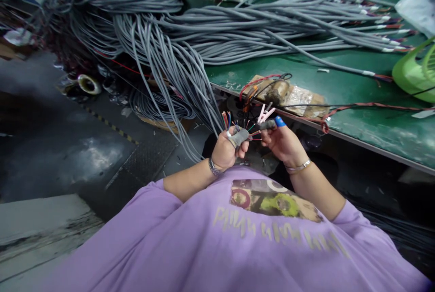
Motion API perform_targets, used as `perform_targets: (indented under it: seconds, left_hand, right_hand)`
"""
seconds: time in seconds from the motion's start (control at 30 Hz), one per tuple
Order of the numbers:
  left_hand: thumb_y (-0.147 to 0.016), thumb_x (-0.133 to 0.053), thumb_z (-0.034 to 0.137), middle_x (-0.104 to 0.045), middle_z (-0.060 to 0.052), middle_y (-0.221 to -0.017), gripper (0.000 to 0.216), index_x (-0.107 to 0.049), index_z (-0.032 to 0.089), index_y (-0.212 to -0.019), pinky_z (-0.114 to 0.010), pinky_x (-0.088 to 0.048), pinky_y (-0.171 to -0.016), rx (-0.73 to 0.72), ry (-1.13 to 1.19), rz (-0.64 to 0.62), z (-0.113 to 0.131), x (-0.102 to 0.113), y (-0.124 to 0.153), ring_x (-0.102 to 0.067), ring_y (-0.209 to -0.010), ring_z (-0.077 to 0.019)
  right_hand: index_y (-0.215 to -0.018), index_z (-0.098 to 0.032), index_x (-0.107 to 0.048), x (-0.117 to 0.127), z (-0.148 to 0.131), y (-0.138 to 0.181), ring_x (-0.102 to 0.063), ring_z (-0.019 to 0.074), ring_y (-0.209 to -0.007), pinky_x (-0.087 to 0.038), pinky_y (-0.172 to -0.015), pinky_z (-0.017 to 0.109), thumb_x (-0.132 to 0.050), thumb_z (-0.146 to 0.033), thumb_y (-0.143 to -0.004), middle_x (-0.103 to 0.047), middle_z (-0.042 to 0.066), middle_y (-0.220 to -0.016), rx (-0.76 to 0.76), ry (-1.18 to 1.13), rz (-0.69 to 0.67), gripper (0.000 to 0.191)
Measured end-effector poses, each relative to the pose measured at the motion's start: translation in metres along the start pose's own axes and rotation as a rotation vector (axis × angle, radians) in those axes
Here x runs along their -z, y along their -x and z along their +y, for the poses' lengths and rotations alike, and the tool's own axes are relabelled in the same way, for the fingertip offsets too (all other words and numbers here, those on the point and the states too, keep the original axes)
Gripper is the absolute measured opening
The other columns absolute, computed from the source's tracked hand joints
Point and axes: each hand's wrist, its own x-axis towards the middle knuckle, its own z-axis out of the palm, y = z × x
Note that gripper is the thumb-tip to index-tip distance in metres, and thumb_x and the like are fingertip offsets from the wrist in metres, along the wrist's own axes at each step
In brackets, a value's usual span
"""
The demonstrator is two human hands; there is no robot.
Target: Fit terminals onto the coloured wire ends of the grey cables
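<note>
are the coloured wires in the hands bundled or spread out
Spread: the coloured wires fan apart between the left hand and right hand.

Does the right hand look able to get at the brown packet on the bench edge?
Likely yes: the brown packet lies just past the right hand, with nothing between. But it pinches the coloured wires of the grey cable that the left hand grips.

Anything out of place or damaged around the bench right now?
Nothing looks damaged. The gray cable bundle spills off the green bench edge toward the floor in a loose tangle. The left hand grips one cable end; its colored wires splay toward the right hand.
</note>
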Motion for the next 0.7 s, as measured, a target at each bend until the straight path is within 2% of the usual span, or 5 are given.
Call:
perform_targets:
  seconds: [0.17,0.33,0.53,0.7]
  left_hand:
    - [-0.073,-0.075,0.052,-0.056,0.006,-0.049,0.039,-0.056,0.018,-0.076,-0.019,-0.026,-0.033,0.006,0.007,-0.070,0.007,-0.011,-0.003,-0.042,-0.032,-0.0052]
    - [-0.071,-0.077,0.053,-0.057,0.005,-0.049,0.041,-0.055,0.018,-0.074,-0.018,-0.027,-0.032,0.018,0.003,-0.045,0.008,-0.020,-0.005,-0.043,-0.032,-0.0052]
    - [-0.069,-0.077,0.056,-0.057,0.005,-0.048,0.045,-0.052,0.018,-0.072,-0.018,-0.024,-0.032,0.034,-0.049,-0.027,0.008,-0.021,-0.006,-0.043,-0.031,-0.0052]
    - [-0.069,-0.076,0.057,-0.057,0.005,-0.048,0.047,-0.051,0.018,-0.070,-0.019,-0.026,-0.033,0.052,-0.065,-0.015,0.006,-0.021,-0.010,-0.043,-0.032,-0.0052]
  right_hand:
    - [-0.078,-0.020,-0.066,-0.007,-0.011,-0.016,-0.052,0.0102,-0.054,-0.046,-0.052,0.025,-0.069,-0.077,-0.070,-0.064,0.001,-0.071,-0.003,0.006,0.033,0.057]
    - [-0.075,-0.019,-0.067,-0.021,-0.011,-0.021,-0.052,0.0112,-0.054,-0.045,-0.051,0.025,-0.068,-0.079,-0.069,-0.062,0.000,-0.063,0.063,-0.011,0.014,0.060]
    - [-0.079,-0.021,-0.067,-0.022,-0.004,-0.028,-0.057,0.0128,-0.058,-0.047,-0.055,0.027,-0.072,-0.077,-0.067,-0.063,-0.002,-0.061,0.059,-0.151,-0.001,0.057]
    - [-0.077,-0.022,-0.066,-0.023,-0.001,-0.031,-0.062,0.0168,-0.067,-0.048,-0.061,0.029,-0.074,-0.075,-0.067,-0.063,0.000,-0.060,0.098,-0.175,0.000,0.054]
